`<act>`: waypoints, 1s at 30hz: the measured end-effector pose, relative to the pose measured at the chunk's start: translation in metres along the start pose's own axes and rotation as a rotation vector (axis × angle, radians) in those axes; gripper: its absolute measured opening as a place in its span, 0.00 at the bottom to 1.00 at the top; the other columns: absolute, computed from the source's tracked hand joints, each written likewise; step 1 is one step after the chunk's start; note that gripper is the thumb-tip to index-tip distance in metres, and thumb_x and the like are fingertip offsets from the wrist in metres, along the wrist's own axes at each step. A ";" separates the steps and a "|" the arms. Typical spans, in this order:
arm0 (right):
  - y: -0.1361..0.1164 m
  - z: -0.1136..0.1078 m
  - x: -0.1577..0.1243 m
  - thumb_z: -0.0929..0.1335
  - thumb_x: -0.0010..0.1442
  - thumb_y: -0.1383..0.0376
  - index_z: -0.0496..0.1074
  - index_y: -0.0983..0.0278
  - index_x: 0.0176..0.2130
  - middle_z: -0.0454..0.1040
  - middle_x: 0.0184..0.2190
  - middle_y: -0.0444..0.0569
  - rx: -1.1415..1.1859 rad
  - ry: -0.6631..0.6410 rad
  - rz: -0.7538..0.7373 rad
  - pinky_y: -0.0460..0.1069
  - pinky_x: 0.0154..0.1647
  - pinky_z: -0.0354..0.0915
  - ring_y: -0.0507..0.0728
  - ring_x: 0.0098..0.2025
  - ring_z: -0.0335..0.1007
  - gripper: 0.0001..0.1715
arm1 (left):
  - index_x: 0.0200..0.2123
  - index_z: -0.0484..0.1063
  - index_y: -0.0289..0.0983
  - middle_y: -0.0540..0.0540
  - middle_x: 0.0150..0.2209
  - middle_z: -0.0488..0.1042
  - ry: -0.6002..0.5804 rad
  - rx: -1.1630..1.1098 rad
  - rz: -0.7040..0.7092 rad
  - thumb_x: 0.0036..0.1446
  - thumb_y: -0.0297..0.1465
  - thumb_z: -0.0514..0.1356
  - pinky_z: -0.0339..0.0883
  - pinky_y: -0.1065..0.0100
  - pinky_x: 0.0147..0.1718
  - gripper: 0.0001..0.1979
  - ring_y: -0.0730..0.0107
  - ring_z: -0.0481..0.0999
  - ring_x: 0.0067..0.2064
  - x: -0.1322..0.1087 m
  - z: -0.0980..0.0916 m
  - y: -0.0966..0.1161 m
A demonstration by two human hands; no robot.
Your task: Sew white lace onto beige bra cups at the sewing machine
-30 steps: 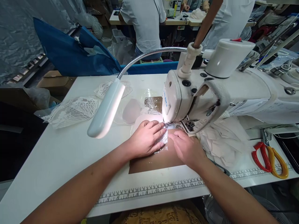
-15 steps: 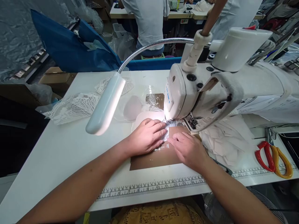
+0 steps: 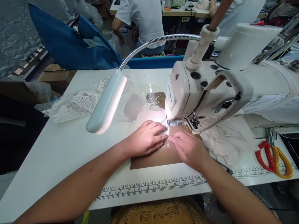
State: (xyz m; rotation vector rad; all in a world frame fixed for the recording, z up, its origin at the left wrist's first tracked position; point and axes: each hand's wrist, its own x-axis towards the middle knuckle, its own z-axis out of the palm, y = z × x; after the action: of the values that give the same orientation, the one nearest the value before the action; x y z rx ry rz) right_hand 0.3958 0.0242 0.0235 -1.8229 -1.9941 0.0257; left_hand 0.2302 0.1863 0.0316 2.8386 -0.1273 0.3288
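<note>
My left hand (image 3: 148,138) lies palm down with its fingers spread on a pale fabric piece (image 3: 150,116), just left of the sewing machine's (image 3: 179,90) needle area. My right hand (image 3: 188,146) is closed beside it, thumb and index pinched near the fabric's edge; whatever they hold is too small to make out. A strip of white lace (image 3: 165,127) shows between my left fingers and the presser foot. Under both hands is a brown sheet (image 3: 151,161) on the white table.
Pale fabric pieces (image 3: 224,140) are piled right of the machine, near red and yellow scissors (image 3: 274,158). White lace (image 3: 74,105) lies at the left behind the lamp (image 3: 106,104). A printed ruler (image 3: 151,187) runs along the front edge. A person (image 3: 146,21) sits beyond the table.
My hands stay nearly in place; the lace strip between them shows more clearly beside the presser foot. The person beyond has shifted, and an arm now shows. The view has moved slightly.
</note>
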 end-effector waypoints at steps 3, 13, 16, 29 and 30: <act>-0.001 0.000 0.000 0.60 0.57 0.77 0.76 0.64 0.43 0.73 0.31 0.48 -0.008 -0.032 -0.012 0.48 0.34 0.57 0.54 0.32 0.63 0.21 | 0.52 0.71 0.37 0.37 0.52 0.71 -0.005 -0.016 -0.011 0.65 0.32 0.53 0.63 0.53 0.50 0.15 0.55 0.69 0.51 0.000 -0.001 0.000; 0.000 -0.001 0.000 0.60 0.57 0.77 0.75 0.64 0.41 0.72 0.31 0.48 -0.006 -0.012 -0.029 0.49 0.32 0.54 0.54 0.31 0.60 0.19 | 0.51 0.71 0.36 0.37 0.51 0.72 0.021 -0.041 -0.048 0.65 0.33 0.53 0.65 0.54 0.49 0.15 0.57 0.71 0.49 0.000 0.000 0.003; -0.001 -0.002 0.001 0.60 0.57 0.77 0.75 0.64 0.43 0.70 0.29 0.47 -0.037 -0.053 -0.032 0.49 0.32 0.52 0.54 0.30 0.57 0.20 | 0.51 0.71 0.37 0.37 0.51 0.73 0.027 -0.022 -0.057 0.65 0.33 0.52 0.65 0.54 0.49 0.15 0.58 0.71 0.48 0.000 0.002 0.005; -0.002 -0.001 0.002 0.60 0.58 0.77 0.74 0.65 0.38 0.72 0.31 0.49 -0.046 -0.034 -0.040 0.50 0.33 0.52 0.56 0.32 0.59 0.17 | 0.53 0.70 0.32 0.38 0.56 0.71 -0.016 0.081 -0.079 0.67 0.31 0.50 0.65 0.56 0.46 0.16 0.56 0.71 0.50 0.008 0.002 0.001; -0.003 -0.001 0.002 0.60 0.58 0.76 0.74 0.65 0.38 0.72 0.31 0.49 -0.049 -0.031 -0.038 0.50 0.33 0.52 0.56 0.32 0.58 0.16 | 0.53 0.70 0.32 0.38 0.56 0.71 -0.026 0.083 -0.078 0.67 0.31 0.50 0.64 0.56 0.46 0.16 0.56 0.71 0.50 0.008 0.003 0.000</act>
State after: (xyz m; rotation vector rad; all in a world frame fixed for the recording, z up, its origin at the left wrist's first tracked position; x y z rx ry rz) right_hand 0.3936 0.0257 0.0257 -1.8243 -2.0674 -0.0065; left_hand 0.2381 0.1848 0.0311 2.9213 -0.0087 0.2875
